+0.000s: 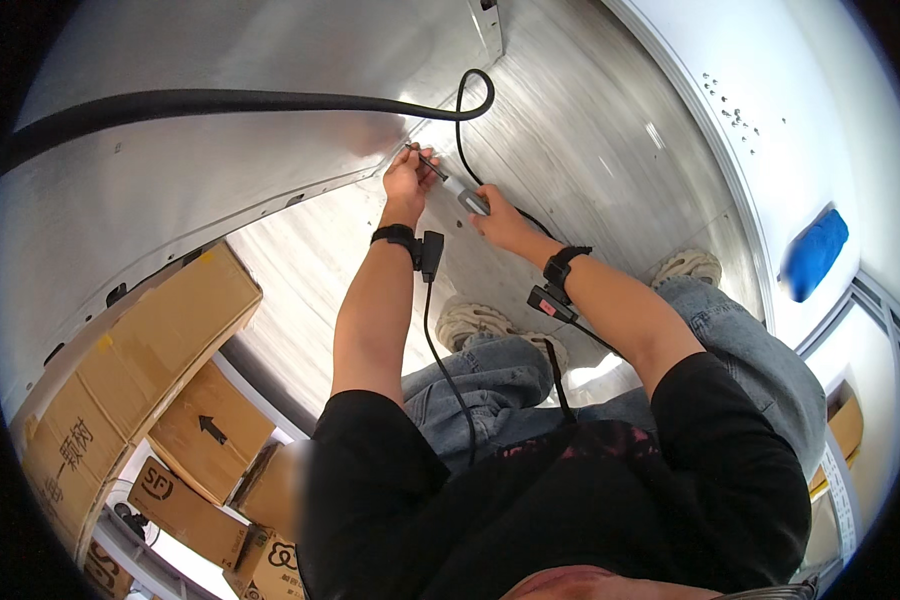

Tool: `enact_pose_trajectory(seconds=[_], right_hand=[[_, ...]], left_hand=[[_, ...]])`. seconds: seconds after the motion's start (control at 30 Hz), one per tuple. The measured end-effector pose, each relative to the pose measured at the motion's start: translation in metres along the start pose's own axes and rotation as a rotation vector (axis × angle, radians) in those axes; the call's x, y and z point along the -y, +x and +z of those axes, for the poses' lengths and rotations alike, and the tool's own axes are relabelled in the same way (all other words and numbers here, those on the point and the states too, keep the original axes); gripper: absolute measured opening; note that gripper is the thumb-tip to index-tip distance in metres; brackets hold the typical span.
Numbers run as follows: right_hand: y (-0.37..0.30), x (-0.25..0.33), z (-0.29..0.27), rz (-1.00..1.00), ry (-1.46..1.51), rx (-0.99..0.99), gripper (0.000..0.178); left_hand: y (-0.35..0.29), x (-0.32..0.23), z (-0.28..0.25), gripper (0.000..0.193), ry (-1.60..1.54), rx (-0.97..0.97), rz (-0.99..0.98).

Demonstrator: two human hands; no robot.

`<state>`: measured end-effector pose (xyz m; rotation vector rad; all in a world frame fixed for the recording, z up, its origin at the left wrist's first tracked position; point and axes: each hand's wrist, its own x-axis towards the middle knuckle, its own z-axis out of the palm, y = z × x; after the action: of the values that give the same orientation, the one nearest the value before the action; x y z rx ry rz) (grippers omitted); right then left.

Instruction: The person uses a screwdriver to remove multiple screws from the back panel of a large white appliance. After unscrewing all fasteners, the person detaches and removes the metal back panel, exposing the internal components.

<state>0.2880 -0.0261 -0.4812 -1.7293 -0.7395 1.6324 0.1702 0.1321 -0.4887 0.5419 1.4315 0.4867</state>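
A grey and white screwdriver (pixel 464 194) with a thin dark shaft is gripped at its handle by my right hand (pixel 496 216). Its shaft slants up and left to the lower edge of a large silver metal cabinet (pixel 270 155). Beside the shaft's tip, at that edge, my left hand (pixel 406 180) has its fingers curled in; whatever lies between them is too small to make out. Both wrists wear black straps with small cabled devices.
A thick black cable (pixel 230 101) crosses the cabinet and loops onto the wood-grain floor (pixel 580 120). Cardboard boxes (pixel 160 330) are stacked at lower left. Small dark bits and a blue bundle (pixel 816 256) lie on a white surface at right. My shoes (pixel 475 322) stand close behind my hands.
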Motion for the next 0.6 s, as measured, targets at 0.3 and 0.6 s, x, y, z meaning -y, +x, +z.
enact_pose_trajectory(seconds=[0.3, 0.6], right_hand=[[0.003, 0.001, 0.008, 0.109, 0.214, 0.045, 0.042], [-0.001, 0.014, 0.009, 0.230, 0.267, 0.131, 0.041]], left_hand=[[0.012, -0.005, -0.016, 0.021, 0.051, 0.037, 0.002], [0.008, -0.012, -0.015, 0.022, 0.118, -0.025, -0.016]])
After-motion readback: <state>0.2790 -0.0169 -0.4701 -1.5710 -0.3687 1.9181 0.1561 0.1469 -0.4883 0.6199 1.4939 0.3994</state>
